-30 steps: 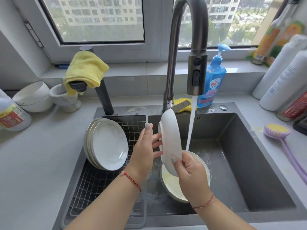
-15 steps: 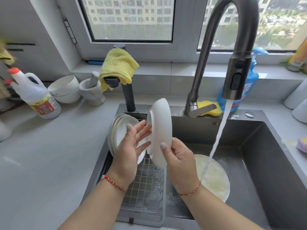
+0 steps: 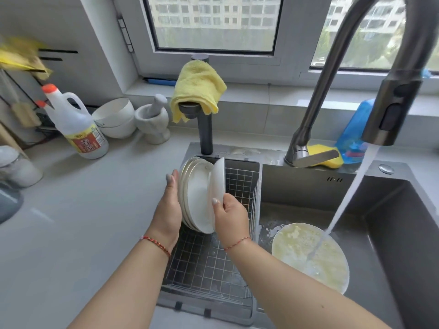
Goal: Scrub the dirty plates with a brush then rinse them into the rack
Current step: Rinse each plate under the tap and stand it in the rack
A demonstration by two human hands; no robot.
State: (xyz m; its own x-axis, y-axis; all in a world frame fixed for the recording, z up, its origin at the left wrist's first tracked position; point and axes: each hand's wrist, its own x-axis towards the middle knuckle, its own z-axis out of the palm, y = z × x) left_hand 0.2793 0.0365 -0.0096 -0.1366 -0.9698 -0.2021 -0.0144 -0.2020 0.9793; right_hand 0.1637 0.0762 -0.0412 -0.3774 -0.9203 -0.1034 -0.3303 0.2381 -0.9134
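Observation:
My right hand pinches the lower edge of a clean white plate, held upright on its edge over the wire rack in the left part of the sink. The plate leans against several white plates standing in the rack. The flat fingers of my left hand rest straight against the back of that stack. A dirty plate with yellowish residue lies in the sink basin on the right, under the running water. No brush is in view.
The dark faucet arches over the basin, with a yellow sponge and blue soap bottle behind it. A yellow cloth hangs on a post. A white jug, bowls and a mortar stand on the left counter.
Both hands carried the white plate left, away from the water stream, and set it against the stack in the rack. My left hand went from the plate to the back of the stack.

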